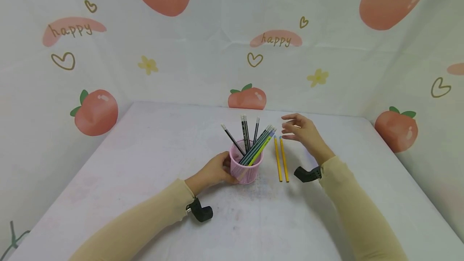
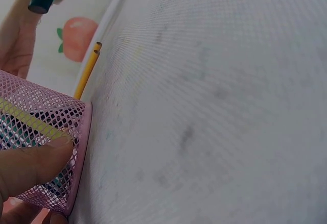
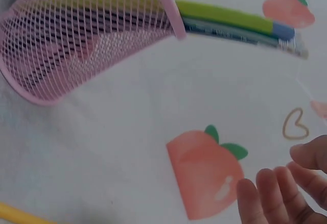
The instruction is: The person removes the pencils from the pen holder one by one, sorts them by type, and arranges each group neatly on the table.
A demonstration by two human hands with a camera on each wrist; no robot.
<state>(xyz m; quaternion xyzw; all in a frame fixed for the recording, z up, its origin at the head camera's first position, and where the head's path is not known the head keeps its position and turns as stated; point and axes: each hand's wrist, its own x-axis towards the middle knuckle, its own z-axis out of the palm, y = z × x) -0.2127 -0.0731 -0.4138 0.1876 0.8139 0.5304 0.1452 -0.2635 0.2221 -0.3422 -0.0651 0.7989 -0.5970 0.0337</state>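
Head view, left to right: a black wrist camera (image 1: pixel 202 212) sits left of lower center; two yellow pencils (image 1: pixel 278 159) lie side by side, right of center. A pale tabletop (image 1: pixel 108 164) meets a white peach-print backdrop (image 1: pixel 203 51) across the upper frame. The left hand (image 1: pixel 214 172) grips an upright pink mesh cup (image 1: pixel 246 174) at center, containing dark pencils (image 1: pixel 255 148) and one lime-green pencil (image 1: pixel 264 149). The right hand (image 1: pixel 303 132), empty, fingers parted, hovers at center right.

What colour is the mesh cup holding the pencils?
Pink; the mesh cup shows best in the right wrist view.
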